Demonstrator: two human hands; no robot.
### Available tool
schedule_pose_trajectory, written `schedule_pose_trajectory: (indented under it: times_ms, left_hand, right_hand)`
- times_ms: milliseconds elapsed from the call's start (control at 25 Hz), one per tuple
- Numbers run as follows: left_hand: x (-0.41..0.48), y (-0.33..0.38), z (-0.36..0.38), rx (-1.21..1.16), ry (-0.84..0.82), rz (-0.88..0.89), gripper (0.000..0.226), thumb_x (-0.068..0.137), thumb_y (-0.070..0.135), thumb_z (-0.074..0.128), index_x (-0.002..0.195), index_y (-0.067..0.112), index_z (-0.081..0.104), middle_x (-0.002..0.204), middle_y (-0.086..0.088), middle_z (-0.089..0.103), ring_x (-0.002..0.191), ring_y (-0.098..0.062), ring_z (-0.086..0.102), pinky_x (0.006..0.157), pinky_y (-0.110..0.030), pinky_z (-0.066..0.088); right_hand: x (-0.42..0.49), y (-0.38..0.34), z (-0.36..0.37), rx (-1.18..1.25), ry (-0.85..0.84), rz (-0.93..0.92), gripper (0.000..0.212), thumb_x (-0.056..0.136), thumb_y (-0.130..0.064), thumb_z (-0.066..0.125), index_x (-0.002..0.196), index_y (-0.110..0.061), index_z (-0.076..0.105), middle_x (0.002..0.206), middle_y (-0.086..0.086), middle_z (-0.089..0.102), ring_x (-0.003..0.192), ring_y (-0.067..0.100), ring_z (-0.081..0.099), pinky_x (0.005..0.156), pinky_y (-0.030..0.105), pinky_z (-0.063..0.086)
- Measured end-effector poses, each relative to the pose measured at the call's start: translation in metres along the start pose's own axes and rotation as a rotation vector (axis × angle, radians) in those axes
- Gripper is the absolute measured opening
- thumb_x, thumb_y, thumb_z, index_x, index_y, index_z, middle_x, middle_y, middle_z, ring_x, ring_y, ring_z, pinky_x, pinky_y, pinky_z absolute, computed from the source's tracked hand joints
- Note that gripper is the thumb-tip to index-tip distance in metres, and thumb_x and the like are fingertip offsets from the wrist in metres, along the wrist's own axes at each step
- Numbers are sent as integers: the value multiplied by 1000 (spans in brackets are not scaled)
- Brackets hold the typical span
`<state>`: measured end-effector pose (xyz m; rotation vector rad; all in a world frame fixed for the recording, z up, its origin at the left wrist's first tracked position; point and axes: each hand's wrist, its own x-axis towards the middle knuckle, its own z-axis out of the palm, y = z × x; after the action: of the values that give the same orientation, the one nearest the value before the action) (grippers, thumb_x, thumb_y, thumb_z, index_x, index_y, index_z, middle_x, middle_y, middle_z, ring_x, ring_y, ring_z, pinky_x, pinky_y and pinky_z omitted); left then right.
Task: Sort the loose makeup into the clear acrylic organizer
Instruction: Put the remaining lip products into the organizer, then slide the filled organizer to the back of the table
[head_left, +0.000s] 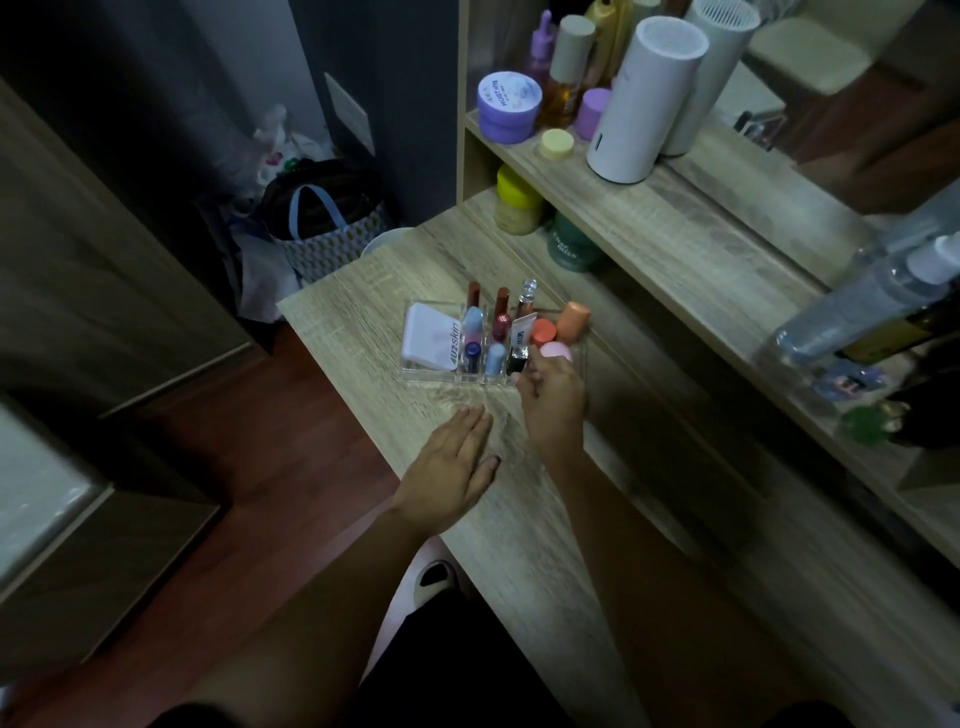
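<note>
Head view. The right hand (553, 400) reached the near edge of the clear acrylic organizer (483, 343), fingertips pinching a small black item (518, 360) at a front compartment. The left hand (451, 467) lay flat and empty on the table (519, 519), below and left of the right. A white compact (430, 338), lip tubes and orange-capped items already filled the organizer; no loose makeup showed near either hand, so sorting appeared nearly complete.
</note>
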<state>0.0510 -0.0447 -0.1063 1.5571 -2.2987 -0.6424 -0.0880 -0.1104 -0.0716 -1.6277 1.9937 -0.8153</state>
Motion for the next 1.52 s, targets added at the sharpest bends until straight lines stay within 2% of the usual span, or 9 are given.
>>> schedule_pose_trajectory:
  times_ms: [240, 400, 560, 680, 760, 920, 1200, 1360, 1520]
  left_hand:
    - [3, -16, -27, -307, 397, -422, 45, 81, 21, 55, 121, -1, 51, 117, -22, 55, 111, -35, 50, 94, -26, 33]
    - [29, -42, -49, -412, 335, -531, 75, 67, 28, 61, 133, 1, 40, 128, -20, 53, 121, -34, 46, 106, -39, 39]
    - [57, -62, -64, -438, 183, -368, 65, 64, 25, 83, 118, 13, 49, 111, -7, 67, 102, -24, 62, 93, -44, 51]
    - [68, -66, -68, -465, 181, -285, 77, 62, 24, 88, 127, 19, 47, 112, 8, 64, 100, -6, 60, 84, -4, 44]
    - [71, -66, -66, -469, 210, -262, 79, 61, 24, 88, 129, 22, 48, 108, 13, 63, 96, 1, 58, 75, 8, 38]
    - [69, -65, -66, -451, 248, -245, 76, 61, 25, 88, 128, 21, 50, 105, 14, 63, 95, 0, 59, 74, -3, 41]
    - [53, -49, -67, -455, 161, -203, 83, 59, 31, 83, 133, 21, 46, 100, 22, 58, 81, 19, 55, 65, 6, 39]
    - [41, -27, -63, -476, 74, -166, 78, 63, 23, 86, 131, 26, 47, 100, 16, 63, 85, 5, 59, 67, -2, 43]
    - [24, 6, -55, -492, -25, -131, 79, 65, 25, 86, 132, 25, 45, 107, 11, 62, 86, 12, 57, 64, -1, 43]
  right_hand:
    - [-26, 11, -11, 136, 164, -101, 35, 78, -3, 71, 112, -1, 62, 108, 19, 66, 98, 28, 64, 82, 32, 55]
    - [-20, 36, -18, -168, 125, 108, 63, 71, -27, 79, 123, -7, 48, 120, 15, 53, 111, 28, 52, 93, 37, 47]
    - [4, 42, -26, 126, -144, 210, 88, 67, -26, 83, 138, -19, 32, 134, 9, 52, 115, 17, 49, 97, 33, 37]
    - [18, 40, -26, 264, -195, 157, 88, 67, -18, 83, 138, -25, 32, 131, 6, 56, 112, 15, 51, 94, 30, 38]
    - [22, 40, -22, 293, -166, 161, 88, 66, -12, 83, 139, -22, 34, 130, 8, 59, 116, 21, 55, 96, 30, 41]
    - [18, 39, -16, 282, -107, 185, 83, 65, -8, 83, 137, -16, 41, 126, 9, 63, 116, 23, 59, 100, 41, 49]
    - [-21, 43, -33, 314, -40, 243, 79, 63, -11, 84, 132, -18, 46, 122, 7, 66, 112, 22, 62, 93, 30, 46]
    - [-60, 49, -58, 327, 30, 242, 85, 66, -10, 83, 139, -12, 40, 128, 12, 62, 117, 25, 59, 101, 40, 49]
    - [-106, 59, -87, 314, 131, 281, 89, 65, -10, 84, 141, -15, 37, 129, 12, 61, 117, 27, 58, 100, 44, 49]
